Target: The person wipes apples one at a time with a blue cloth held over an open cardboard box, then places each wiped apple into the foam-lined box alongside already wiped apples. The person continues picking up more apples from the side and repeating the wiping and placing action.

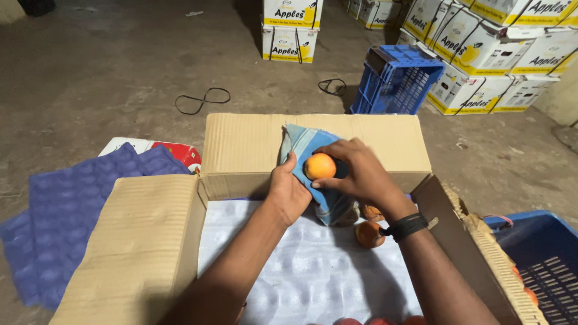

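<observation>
1. Sitting open on the floor, a large cardboard carton is taken as the landmark; its flaps are folded outward and a white dimpled tray liner is laid inside.
2. Left of the carton, purple fruit trays are stacked; behind it a blue crate is seen.
3. Over the carton's far wall, a blue cloth is pressed by the left hand, fingers closed on it.
4. An orange fruit is gripped by the right hand against the cloth; wiping is judged the step in hand.
5. Next, a free dimple near the two fruits already placed would be needed.
</observation>
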